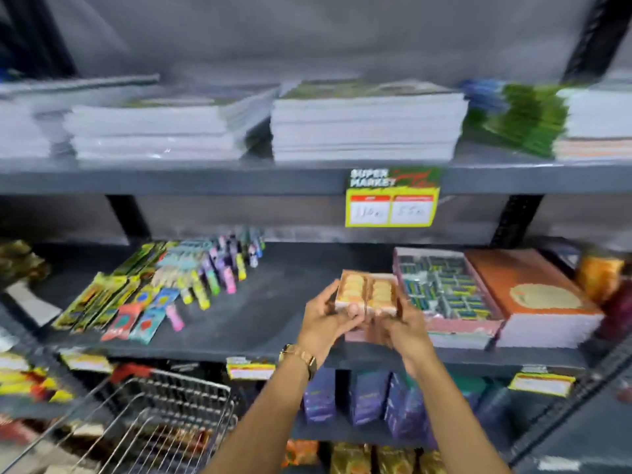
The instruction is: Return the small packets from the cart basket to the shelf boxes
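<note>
Near the camera, the cart basket (143, 415) seems to hold more goods, though blur hides them, while left hand (325, 318) and right hand (400, 328) each grip closed on small packets (367, 292) just left of the open shelf box (444, 295).

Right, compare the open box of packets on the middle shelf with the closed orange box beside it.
The open box has no lid on, showing rows of small green and blue packets; the orange box is shut, its top showing a round pale picture. The open box has pinkish walls; the orange box has an orange top and white sides. The open box sits nearer the hands; the orange box lies to its right. Both rest flat on the same shelf, side by side.
</note>
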`<action>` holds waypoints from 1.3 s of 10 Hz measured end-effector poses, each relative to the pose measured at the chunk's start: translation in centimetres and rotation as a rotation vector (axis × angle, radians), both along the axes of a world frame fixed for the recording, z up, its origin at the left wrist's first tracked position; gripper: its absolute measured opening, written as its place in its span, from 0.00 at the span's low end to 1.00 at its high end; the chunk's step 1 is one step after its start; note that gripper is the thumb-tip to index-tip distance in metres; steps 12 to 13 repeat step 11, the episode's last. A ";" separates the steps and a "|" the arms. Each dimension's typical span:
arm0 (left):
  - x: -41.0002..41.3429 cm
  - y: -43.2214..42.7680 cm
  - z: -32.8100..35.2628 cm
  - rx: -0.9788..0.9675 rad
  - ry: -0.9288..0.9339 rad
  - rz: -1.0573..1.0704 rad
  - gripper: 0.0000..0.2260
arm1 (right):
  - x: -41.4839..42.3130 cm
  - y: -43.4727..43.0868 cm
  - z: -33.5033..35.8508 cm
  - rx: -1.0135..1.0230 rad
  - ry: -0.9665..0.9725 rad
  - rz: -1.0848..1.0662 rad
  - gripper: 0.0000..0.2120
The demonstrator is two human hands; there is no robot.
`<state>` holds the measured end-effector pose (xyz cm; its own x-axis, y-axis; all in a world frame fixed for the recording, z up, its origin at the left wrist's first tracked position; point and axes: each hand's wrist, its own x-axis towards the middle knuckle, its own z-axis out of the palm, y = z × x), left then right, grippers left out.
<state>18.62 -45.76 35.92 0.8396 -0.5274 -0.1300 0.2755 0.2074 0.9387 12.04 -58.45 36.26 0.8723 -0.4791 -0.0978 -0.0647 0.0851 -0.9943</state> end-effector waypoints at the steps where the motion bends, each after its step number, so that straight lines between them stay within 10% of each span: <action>1: 1.4 -2.2 -1.2 0.354 -0.117 -0.005 0.32 | 1.7 -1.8 -2.3 -0.446 0.438 -0.031 0.12; 4: 1.3 -5.4 -1.5 1.050 -0.544 0.078 0.29 | 1.9 -3.1 -1.4 -0.869 0.623 0.031 0.14; 9: 1.0 -5.2 -1.6 1.403 -0.860 0.016 0.31 | 1.7 -2.3 -0.9 -1.061 0.624 0.102 0.14; 13: 0.2 -3.9 -0.7 1.259 -1.187 0.077 0.33 | -0.2 -2.5 1.4 -0.865 0.472 0.124 0.17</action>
